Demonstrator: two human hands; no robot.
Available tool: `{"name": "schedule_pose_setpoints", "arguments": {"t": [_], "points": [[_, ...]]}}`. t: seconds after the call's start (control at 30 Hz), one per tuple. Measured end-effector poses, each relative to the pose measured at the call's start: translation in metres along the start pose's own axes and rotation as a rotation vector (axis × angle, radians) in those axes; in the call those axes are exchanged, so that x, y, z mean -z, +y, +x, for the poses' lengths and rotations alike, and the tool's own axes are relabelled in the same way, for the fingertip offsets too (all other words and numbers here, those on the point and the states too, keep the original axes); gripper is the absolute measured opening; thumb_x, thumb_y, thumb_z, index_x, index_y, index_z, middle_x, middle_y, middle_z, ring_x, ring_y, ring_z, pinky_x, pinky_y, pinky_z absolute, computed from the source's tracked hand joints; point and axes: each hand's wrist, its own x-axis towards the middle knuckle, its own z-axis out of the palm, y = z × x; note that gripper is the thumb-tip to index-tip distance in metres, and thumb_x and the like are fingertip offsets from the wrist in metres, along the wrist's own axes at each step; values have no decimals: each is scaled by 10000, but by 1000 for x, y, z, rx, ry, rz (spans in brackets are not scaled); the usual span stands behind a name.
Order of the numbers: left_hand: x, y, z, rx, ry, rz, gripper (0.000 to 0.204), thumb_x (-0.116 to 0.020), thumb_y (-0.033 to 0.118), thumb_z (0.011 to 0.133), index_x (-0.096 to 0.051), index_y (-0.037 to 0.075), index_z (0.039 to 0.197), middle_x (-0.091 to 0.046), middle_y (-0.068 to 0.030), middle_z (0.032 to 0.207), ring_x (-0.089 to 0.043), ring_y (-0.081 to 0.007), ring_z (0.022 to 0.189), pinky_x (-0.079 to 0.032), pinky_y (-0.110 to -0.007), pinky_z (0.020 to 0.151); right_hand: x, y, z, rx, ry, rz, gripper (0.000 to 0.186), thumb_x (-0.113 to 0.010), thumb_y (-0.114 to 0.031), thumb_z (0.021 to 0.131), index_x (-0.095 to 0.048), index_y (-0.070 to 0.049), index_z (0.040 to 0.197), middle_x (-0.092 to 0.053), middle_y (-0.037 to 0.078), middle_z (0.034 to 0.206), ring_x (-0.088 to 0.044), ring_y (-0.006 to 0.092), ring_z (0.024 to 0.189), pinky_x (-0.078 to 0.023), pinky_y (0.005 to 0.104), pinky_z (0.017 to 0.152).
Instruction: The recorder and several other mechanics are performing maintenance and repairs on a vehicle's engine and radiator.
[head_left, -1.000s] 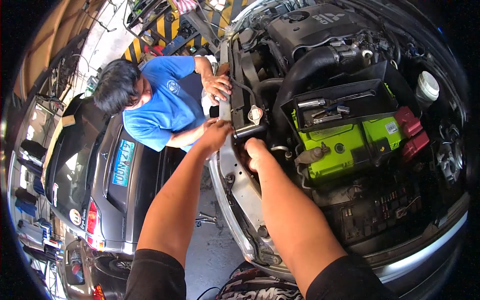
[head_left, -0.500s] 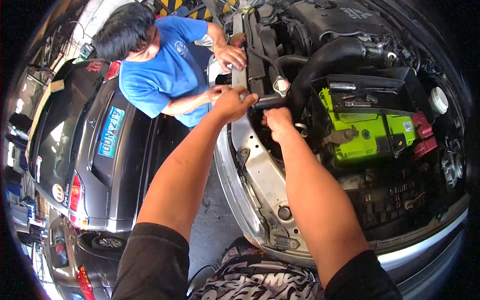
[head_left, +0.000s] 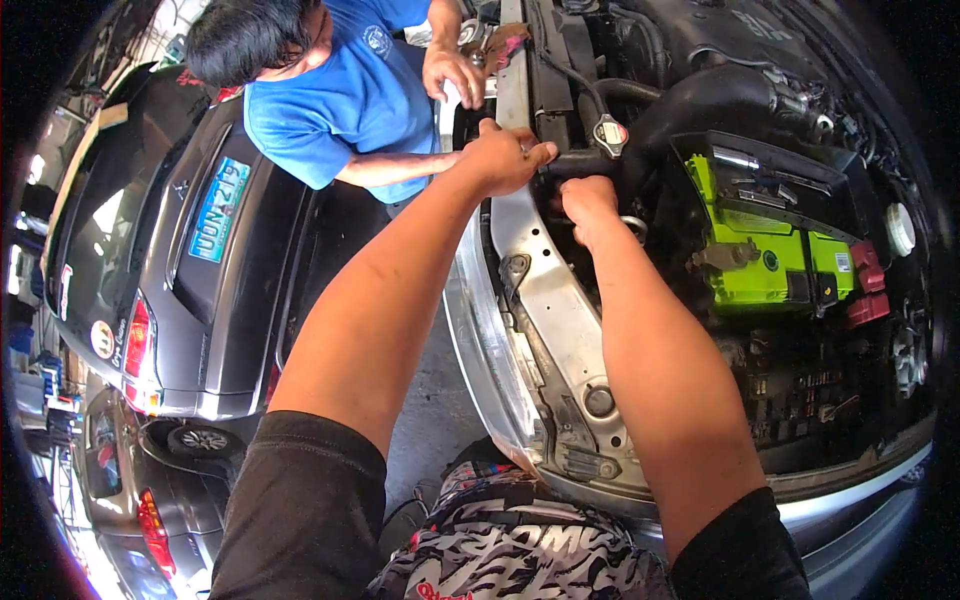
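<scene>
My left hand (head_left: 505, 160) rests over the silver front crossmember (head_left: 535, 235) of an open engine bay. Its thumb points toward a black hose (head_left: 585, 163), while the other fingers curl over; their tips are hidden. Just right of it, my right hand (head_left: 588, 205) is closed like a fist, lowered into the dark gap below the hose. Whatever its fingers hold is out of sight. Beyond both hands sits a radiator cap (head_left: 609, 134). A co-worker's forearm (head_left: 405, 169) reaches behind my left hand, and that person's other hand (head_left: 455, 78) is over the car's front.
A bright green battery (head_left: 755, 270) stands to the right, with a black tray (head_left: 845, 170) of metal tools behind it. The co-worker in a blue shirt (head_left: 370, 100) stands at the far left. A dark parked car (head_left: 170, 260) fills the left side.
The view has shifted, so the engine bay sits farther right. The co-worker's far hand has come off the crossmember, and their nearer hand is now hidden. My hands keep about the same place on the car.
</scene>
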Motion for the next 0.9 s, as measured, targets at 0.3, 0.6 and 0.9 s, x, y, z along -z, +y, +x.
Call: {"name": "schedule_pose_setpoints", "arguments": {"t": [0.3,0.6,0.9], "points": [[4,6,-4,35,-20,-77,745,-504,694,950,-621,89,1370,-458,-420,1372,-467,-550,1320,-406,-534,1104,0,17,26,25,-106,138,266,-588,-43,849,-669,106,1053,-702,231,1033,-704,326,934,-545,433,790],[-3,-6,1,38,42,83,659,-448,655,979,-679,121,1288,-657,-276,1230,-436,-441,1370,-447,-561,1042,-7,12,23,-29,-259,488,213,-491,23,942,-617,94,1098,-640,158,1012,-685,265,798,-596,371,647],[-6,-3,-4,57,89,18,690,-502,691,952,-668,132,1319,-546,-379,1292,-487,-504,1297,-402,-543,1093,-6,2,18,-113,-227,393,259,-452,9,940,-602,71,1142,-669,182,975,-699,271,761,-597,402,634]]}}
